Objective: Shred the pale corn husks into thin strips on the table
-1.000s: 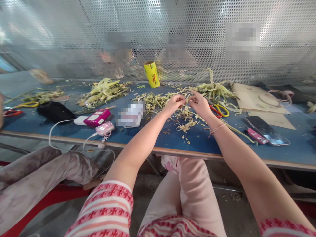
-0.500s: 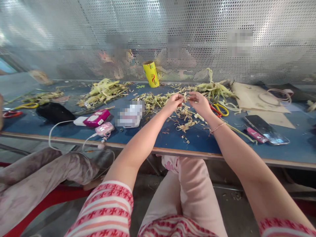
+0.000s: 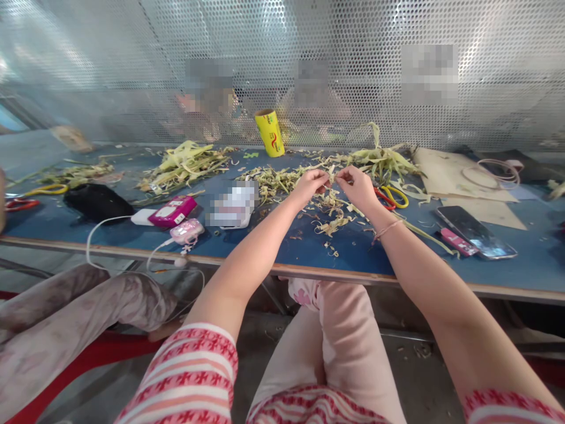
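Note:
Over the middle of the blue table, my left hand [image 3: 312, 185] is closed in a pinch. A small pale plant strip [image 3: 332, 176] shows at its fingertips. Facing it, my right hand [image 3: 356, 185] pinches at the same spot, thumb and forefinger together; the strip is too small to see clearly. Under and behind both hands lies a loose heap of curled plant scraps [image 3: 276, 182]. Longer pale green leaf strips [image 3: 382, 160] are piled behind my right hand. Red and yellow-handled scissors [image 3: 396, 196] lie just right of my right wrist.
A yellow roll [image 3: 270, 134] stands against the perforated metal screen [image 3: 353, 53]. To the left are another leaf pile [image 3: 185, 165], a magenta box [image 3: 173, 212] with cables, a black pouch [image 3: 97, 202] and a phone [image 3: 233, 205]. Cardboard [image 3: 454, 174] and a dark phone [image 3: 477, 231] lie right. Someone's legs [image 3: 88, 300] show left.
My right hand's fingers have closed from a looser, more spread pose into a pinch beside the left fingertips. My left hand has hardly moved.

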